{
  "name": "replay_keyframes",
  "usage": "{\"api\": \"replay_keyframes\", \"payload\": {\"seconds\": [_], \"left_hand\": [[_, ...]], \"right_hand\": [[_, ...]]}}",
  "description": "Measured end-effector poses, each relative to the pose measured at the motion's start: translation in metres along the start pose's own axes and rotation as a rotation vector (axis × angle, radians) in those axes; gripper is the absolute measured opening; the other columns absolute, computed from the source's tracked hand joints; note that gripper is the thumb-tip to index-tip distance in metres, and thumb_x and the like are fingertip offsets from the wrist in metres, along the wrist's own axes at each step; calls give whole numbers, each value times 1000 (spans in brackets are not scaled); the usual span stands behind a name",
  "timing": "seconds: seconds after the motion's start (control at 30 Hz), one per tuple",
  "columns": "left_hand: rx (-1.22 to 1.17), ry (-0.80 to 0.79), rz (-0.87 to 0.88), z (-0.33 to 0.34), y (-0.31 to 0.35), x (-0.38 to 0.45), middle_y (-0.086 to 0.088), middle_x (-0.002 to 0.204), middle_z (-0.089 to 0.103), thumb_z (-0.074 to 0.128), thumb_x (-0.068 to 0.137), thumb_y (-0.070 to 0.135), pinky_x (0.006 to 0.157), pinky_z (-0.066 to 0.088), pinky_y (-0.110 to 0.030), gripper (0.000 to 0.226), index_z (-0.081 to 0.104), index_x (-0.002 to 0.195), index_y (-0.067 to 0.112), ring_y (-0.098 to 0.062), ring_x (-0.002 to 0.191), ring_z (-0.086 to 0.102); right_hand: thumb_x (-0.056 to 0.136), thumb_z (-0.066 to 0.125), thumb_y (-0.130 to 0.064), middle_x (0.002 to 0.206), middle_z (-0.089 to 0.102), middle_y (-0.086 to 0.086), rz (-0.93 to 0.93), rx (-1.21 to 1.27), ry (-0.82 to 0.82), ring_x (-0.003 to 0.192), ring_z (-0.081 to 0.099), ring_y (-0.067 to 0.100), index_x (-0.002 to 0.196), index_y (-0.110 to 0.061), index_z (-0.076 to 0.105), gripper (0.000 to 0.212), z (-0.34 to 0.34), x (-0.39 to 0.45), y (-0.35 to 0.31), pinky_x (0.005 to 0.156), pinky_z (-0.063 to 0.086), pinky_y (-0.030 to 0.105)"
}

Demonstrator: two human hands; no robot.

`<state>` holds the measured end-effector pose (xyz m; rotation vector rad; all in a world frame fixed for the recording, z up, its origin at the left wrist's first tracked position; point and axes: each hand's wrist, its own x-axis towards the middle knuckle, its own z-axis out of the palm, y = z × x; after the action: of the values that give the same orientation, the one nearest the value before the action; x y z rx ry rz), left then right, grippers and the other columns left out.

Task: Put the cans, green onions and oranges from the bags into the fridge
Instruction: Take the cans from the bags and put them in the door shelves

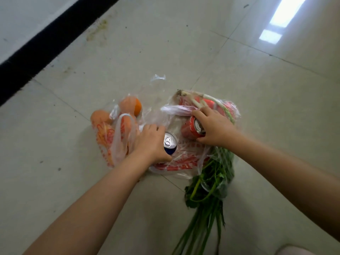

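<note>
Two thin plastic bags lie on the tiled floor. The left bag [117, 144] holds several oranges [131, 106]. My left hand [149, 142] grips a blue can [170, 144] upright at the edge of the right bag [184, 161]. My right hand [213, 127] grips a red can [193, 128] lying on its side in that bag. More red cans [207, 103] lie behind it. Green onions [204, 196] run through the right bag, white roots at the far end, green leaves spilling toward me.
A black baseboard [46, 43] runs along the white wall at the upper left. Pale floor tiles [184, 43] surround the bags, with a window glare patch [276, 24] at the upper right. Something pale [292, 250] shows at the bottom right corner.
</note>
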<state>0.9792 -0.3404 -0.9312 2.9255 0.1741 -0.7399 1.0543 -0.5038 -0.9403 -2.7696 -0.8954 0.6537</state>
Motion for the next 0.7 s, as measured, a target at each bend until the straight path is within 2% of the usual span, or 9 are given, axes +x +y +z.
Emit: {"api": "replay_keyframes", "payload": {"seconds": [0.1, 0.17, 0.27, 0.4, 0.57, 0.7], "left_hand": [[123, 46, 81, -2, 1, -10, -3, 145, 25, 71, 71, 43, 107, 26, -32, 78, 36, 134, 14, -22, 133, 25], [167, 59, 126, 3, -1, -17, -2, 140, 31, 69, 73, 42, 101, 30, -29, 72, 36, 131, 14, -22, 128, 31], [135, 33, 102, 9, -7, -26, -2, 130, 43, 68, 75, 38, 92, 35, -28, 65, 36, 126, 15, -21, 121, 39], [120, -26, 97, 15, -10, -25, -3, 130, 41, 70, 74, 37, 94, 38, -31, 81, 27, 141, 24, -24, 119, 41], [40, -30, 39, 12, -9, -22, -6, 121, 46, 73, 70, 39, 85, 43, -35, 69, 42, 129, 22, -27, 111, 47], [-137, 19, -24, -17, -5, -36, -7, 117, 51, 76, 66, 36, 87, 43, -34, 69, 45, 125, 21, -26, 109, 50]], "right_hand": [[78, 69, -22, 144, 28, 11, 33, -78, -45, 130, 36, 30, 143, -25, 20, 82, 1, -2, -8, 89, 52, 40], [79, 68, -22, 145, 27, 12, 55, -92, -40, 131, 35, 31, 144, -24, 19, 81, 2, -3, -10, 87, 51, 39], [79, 68, -21, 144, 29, 14, 68, -82, -11, 129, 37, 32, 142, -20, 23, 78, 4, -4, -11, 90, 49, 40], [77, 69, -19, 142, 33, 12, 29, -73, 21, 130, 35, 30, 142, -16, 25, 78, 8, -4, -11, 97, 44, 38], [72, 73, -25, 140, 39, 8, 6, -50, 32, 126, 42, 29, 139, -17, 32, 78, 2, -4, -12, 94, 46, 39], [68, 75, -26, 134, 44, 10, 28, 90, 79, 121, 46, 31, 134, -15, 40, 75, -19, -13, -23, 93, 44, 39]]}}
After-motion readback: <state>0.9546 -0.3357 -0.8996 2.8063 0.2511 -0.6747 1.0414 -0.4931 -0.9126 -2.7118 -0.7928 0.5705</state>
